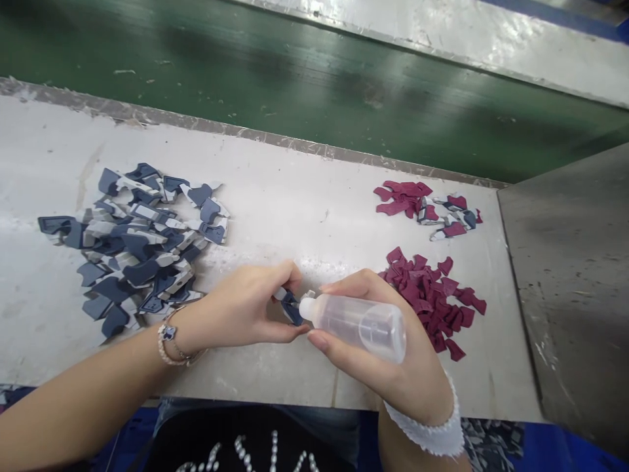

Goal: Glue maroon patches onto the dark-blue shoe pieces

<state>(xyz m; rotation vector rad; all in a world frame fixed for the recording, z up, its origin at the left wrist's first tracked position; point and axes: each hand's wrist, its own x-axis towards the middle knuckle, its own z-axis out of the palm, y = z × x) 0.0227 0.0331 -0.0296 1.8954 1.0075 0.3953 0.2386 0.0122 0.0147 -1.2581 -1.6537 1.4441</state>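
Note:
Near the table's front edge, my left hand (246, 308) grips a small dark blue and grey piece (289, 305) between thumb and fingers. My right hand (388, 341) is wrapped round a translucent plastic bottle (361, 326), tilted on its side with its white nozzle end pointing left at the piece. The nozzle tip is at the piece; whether it touches cannot be made out. A heap of blue and grey pieces (142, 249) lies left of my left hand. A pile of maroon pieces (427, 295) lies beside my right hand, partly behind it.
Farther back on the right are a small maroon pile (403, 198) and several assembled maroon, blue and grey pieces (453, 215). A green conveyor belt (275, 85) runs behind the white table (295, 196). A metal panel (574, 288) bounds the right side.

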